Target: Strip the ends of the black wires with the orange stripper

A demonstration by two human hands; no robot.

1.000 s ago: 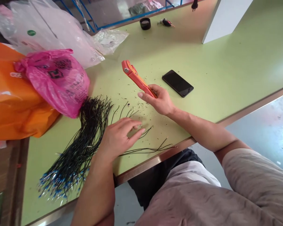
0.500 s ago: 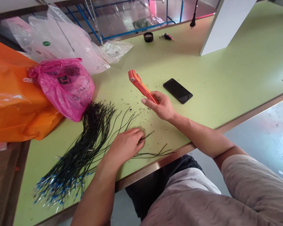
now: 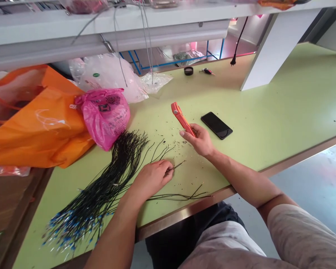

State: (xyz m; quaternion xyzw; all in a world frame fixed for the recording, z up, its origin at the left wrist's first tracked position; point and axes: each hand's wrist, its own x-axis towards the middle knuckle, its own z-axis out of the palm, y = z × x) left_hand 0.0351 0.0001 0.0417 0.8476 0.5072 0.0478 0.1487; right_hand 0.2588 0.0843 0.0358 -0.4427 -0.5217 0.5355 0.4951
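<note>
My left hand [image 3: 154, 175] rests low over the green table with its fingers closed on a thin black wire [image 3: 179, 165], whose end points out to the right. In my right hand [image 3: 200, 139] is a red-orange wire stripper [image 3: 182, 118], held up above the table with its head towards the far left. To the left of my left hand lies a thick bundle of black wires [image 3: 109, 179] with blue and clear pieces at their near ends. Several loose wires [image 3: 179, 195] run along the front edge, and small dark scraps [image 3: 176, 143] are scattered between the hands.
A black phone [image 3: 216, 125] lies right of the stripper. A pink bag [image 3: 106, 116], an orange bag [image 3: 44, 123] and clear plastic bags [image 3: 109, 74] crowd the left. Farther back are a black ring [image 3: 188, 71], a white upright panel [image 3: 277, 52] and an overhead shelf [image 3: 168, 18].
My view has tilted up, bringing the shelf into sight and shifting the scene down and right. Both hands keep their holds; the left hand and wire have hardly moved over the table.
</note>
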